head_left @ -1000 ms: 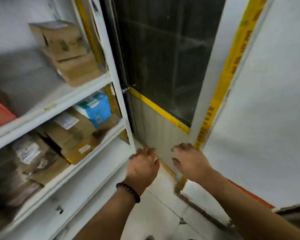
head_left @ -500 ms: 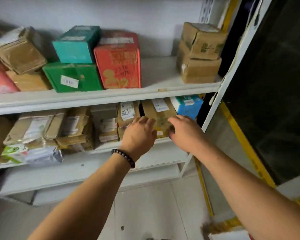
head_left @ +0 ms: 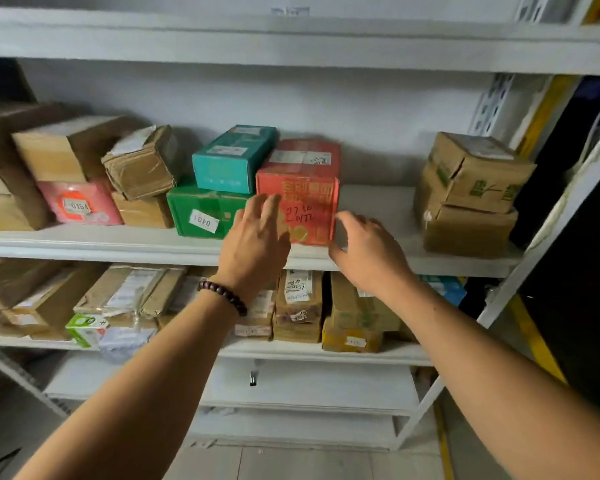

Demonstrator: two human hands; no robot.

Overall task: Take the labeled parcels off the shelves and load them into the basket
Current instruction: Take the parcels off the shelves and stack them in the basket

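On the middle shelf (head_left: 118, 242), left to right: brown cartons (head_left: 49, 150), pink parcel (head_left: 80, 202), green box (head_left: 201, 213) with teal box (head_left: 234, 157) on top, red box (head_left: 302, 181), then two stacked brown boxes (head_left: 471, 192) well apart. Left hand (head_left: 257, 237), fingers spread, empty, in front of the red box; right hand (head_left: 368, 251), fingers loosely curved, empty, just beside its right edge. On the lower shelf (head_left: 326, 351), more taped parcels (head_left: 298, 303) crowded together, many with white labels.

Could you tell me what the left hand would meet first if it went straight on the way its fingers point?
Probably the front of the red box, near its left edge; the left hand looks short of it, though depth is unclear.
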